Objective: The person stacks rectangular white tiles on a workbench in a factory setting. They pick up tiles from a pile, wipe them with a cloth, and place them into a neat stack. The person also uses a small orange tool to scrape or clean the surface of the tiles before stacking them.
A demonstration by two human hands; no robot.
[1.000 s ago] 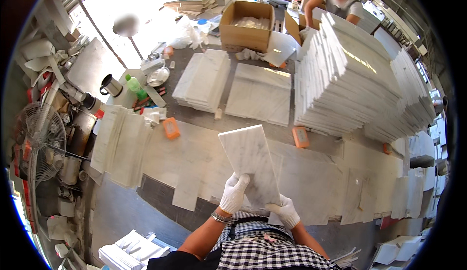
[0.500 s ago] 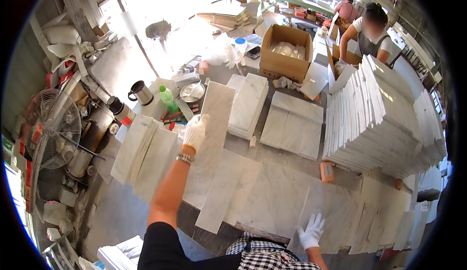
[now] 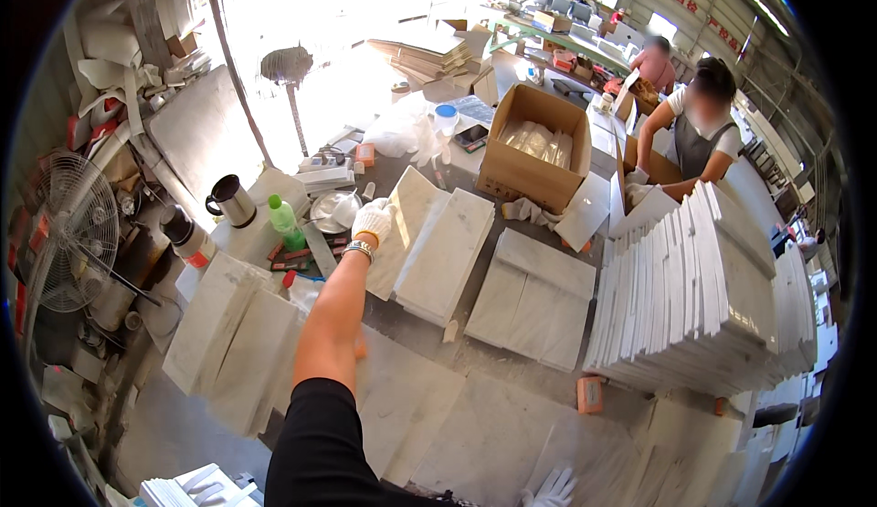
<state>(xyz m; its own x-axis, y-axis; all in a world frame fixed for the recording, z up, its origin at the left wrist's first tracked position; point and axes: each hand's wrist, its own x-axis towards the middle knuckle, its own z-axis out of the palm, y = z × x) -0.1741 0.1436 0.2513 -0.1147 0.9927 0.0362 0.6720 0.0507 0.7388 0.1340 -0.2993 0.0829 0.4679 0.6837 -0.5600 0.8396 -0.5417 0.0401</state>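
Observation:
My left hand (image 3: 373, 221), in a white knit glove, reaches far out over the table with its fingers closed on the left edge of a white-grey marble tile (image 3: 402, 233). That tile sits right against the left side of a stack of similar marble tiles (image 3: 451, 256). Close to the lower edge, my right hand (image 3: 551, 489), also gloved, rests with spread fingers on the row of large marble tiles (image 3: 498, 425) along the near side. To the right of the stack lie more flat tiles (image 3: 534, 297).
A tall row of upright tiles (image 3: 685, 297) stands at the right, with an orange block (image 3: 590, 395) before it. Leaning tiles (image 3: 228, 333), a green bottle (image 3: 285, 222) and a steel mug (image 3: 232, 202) are on the left. Beyond an open cardboard box (image 3: 534, 146), a co-worker (image 3: 699, 132) handles another box.
My left hand has carried the tile forward from above the near row to the stack's left side. My right hand stays on the near tiles, now lower in view as the view has shifted.

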